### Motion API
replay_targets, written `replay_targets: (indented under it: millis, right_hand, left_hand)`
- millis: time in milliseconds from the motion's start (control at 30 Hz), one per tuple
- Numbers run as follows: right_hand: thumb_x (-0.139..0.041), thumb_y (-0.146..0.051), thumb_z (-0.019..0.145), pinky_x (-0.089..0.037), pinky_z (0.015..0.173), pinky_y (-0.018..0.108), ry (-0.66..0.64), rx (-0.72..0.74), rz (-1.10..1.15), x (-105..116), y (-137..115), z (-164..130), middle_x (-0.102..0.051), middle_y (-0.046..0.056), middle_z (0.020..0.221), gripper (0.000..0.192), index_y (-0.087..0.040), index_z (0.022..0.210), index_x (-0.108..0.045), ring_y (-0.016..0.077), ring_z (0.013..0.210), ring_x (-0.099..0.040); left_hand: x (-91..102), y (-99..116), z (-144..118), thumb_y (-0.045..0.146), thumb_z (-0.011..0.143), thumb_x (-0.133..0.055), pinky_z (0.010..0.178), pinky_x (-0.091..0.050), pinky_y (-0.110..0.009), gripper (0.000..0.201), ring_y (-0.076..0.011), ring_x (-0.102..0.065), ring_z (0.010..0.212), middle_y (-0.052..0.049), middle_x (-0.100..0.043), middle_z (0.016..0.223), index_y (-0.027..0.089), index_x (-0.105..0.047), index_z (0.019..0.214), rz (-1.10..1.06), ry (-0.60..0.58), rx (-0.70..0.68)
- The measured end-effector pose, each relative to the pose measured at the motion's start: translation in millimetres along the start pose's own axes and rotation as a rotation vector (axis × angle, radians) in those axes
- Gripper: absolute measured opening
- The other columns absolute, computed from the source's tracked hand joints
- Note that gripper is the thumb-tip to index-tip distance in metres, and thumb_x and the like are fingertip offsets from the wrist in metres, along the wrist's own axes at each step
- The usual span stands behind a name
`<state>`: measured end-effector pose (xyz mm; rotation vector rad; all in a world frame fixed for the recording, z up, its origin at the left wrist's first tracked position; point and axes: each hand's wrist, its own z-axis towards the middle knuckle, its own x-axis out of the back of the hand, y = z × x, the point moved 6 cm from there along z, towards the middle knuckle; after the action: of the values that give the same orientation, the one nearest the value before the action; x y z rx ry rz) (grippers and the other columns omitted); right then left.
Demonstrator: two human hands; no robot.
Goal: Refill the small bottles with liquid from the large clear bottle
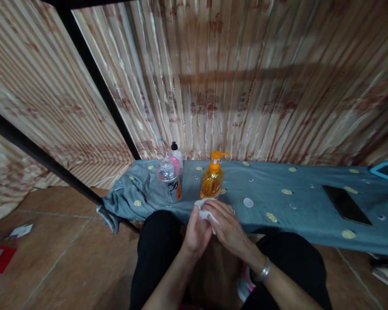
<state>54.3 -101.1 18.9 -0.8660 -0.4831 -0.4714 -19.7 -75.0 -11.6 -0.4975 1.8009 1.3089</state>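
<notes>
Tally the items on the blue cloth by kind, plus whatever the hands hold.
Bottles: 3 – orange pump bottle, clear bottle, white bottle
Phones: 1 – black phone
White caps: 1 – white cap
White tissue, between left hand and right hand: 1
Total: 6

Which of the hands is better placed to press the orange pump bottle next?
Probably the right hand: it lies over the white tissue just below the pump bottle, while the left hand grips the tissue from underneath.

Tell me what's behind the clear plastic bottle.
Behind the clear plastic bottle stands a white bottle with a black cap and pink label; its lower part is covered.
</notes>
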Motion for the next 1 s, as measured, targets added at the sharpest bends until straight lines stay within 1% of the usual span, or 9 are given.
replay_targets:
  millis: [67,167,267,367,500,600,767,833,1000]
  right_hand:
    - [-0.046,-0.029,0.097,-0.047,0.095,0.050,0.108,-0.063,0.036,16,16,8,-0.067,0.008,0.116,0.027,-0.020,0.118,-0.061,0.0234,0.112,-0.060]
    - [-0.045,-0.039,0.098,-0.055,0.065,0.033,0.305,-0.216,0.105,46,50,16,-0.066,0.000,0.083,0.030,-0.017,0.107,-0.062,0.0146,0.069,-0.064]
    - [-0.046,-0.047,0.096,-0.055,0.065,0.033,0.512,-0.305,0.158,75,81,20,-0.066,0.003,0.094,0.037,-0.017,0.114,-0.058,0.0146,0.073,-0.064]
    - [-0.044,-0.050,0.096,-0.055,0.067,0.035,0.589,-0.344,0.163,86,93,30,-0.066,0.004,0.096,0.040,-0.017,0.114,-0.058,0.0153,0.074,-0.064]
    - [-0.038,-0.047,0.098,-0.051,0.088,0.048,0.482,-0.273,0.094,63,73,56,-0.067,0.008,0.110,0.043,-0.018,0.123,-0.055,0.0223,0.098,-0.065]
    - [-0.044,-0.042,0.096,-0.028,0.111,0.059,0.375,-0.136,-0.014,35,48,70,-0.045,0.013,0.147,0.047,-0.020,0.138,-0.044,0.0300,0.138,-0.036]
    - [-0.055,-0.040,0.091,-0.014,0.115,0.061,0.309,-0.083,-0.085,11,47,72,-0.026,0.015,0.158,0.061,-0.019,0.145,-0.035,0.0342,0.146,-0.014]
    - [-0.055,-0.048,0.089,-0.015,0.114,0.063,0.329,-0.132,-0.048,10,61,68,-0.028,0.014,0.157,0.066,-0.020,0.145,-0.033,0.0354,0.145,-0.017]
    - [-0.037,-0.055,0.096,-0.039,0.103,0.057,0.344,-0.413,0.196,-2,113,54,-0.059,0.011,0.129,0.050,-0.021,0.130,-0.052,0.0274,0.119,-0.056]
  left_hand:
    - [-7.1,4,0,0.063,0.069,-0.069,0.107,-0.042,-0.043,0.059,-0.0302,-0.051,0.128,-0.010,-0.064,0.127,0.020,-0.068,0.109,0.089,-0.069,-0.017]
    - [-1.7,18,3,0.056,0.074,-0.069,0.104,-0.044,-0.046,0.058,-0.0313,-0.052,0.128,-0.011,-0.057,0.137,0.023,-0.062,0.121,0.320,-0.073,-0.096]
    - [15.6,44,17,0.042,0.075,-0.072,0.104,-0.044,-0.046,0.051,-0.0307,-0.054,0.126,-0.012,-0.059,0.134,0.021,-0.061,0.120,0.645,0.044,-0.336]
    - [29.2,61,45,0.031,0.067,-0.078,0.113,-0.035,-0.046,0.071,-0.0293,-0.039,0.138,-0.010,-0.046,0.146,0.024,-0.050,0.132,0.925,0.181,-0.545]
    - [30.3,47,97,0.020,0.052,-0.084,0.115,-0.032,-0.049,0.098,-0.0315,-0.041,0.137,-0.014,-0.045,0.147,0.020,-0.040,0.139,1.059,0.107,-0.466]
    - [24.0,34,115,0.016,0.059,-0.079,0.105,-0.044,-0.046,0.077,-0.0286,-0.060,0.116,-0.011,-0.065,0.125,0.019,-0.050,0.130,0.994,-0.003,-0.425]
    - [23.4,34,110,0.017,0.065,-0.074,0.101,-0.046,-0.040,0.049,-0.0255,-0.065,0.106,-0.008,-0.071,0.112,0.020,-0.063,0.112,0.854,0.018,-0.484]
    - [25.9,33,110,0.015,0.060,-0.076,0.098,-0.047,-0.037,0.052,-0.0241,-0.066,0.102,-0.006,-0.072,0.108,0.019,-0.064,0.110,0.783,0.035,-0.451]
    - [28.8,34,109,0.012,0.049,-0.083,0.098,-0.047,-0.038,0.060,-0.0245,-0.067,0.102,-0.005,-0.072,0.105,0.019,-0.064,0.106,0.757,0.115,-0.438]
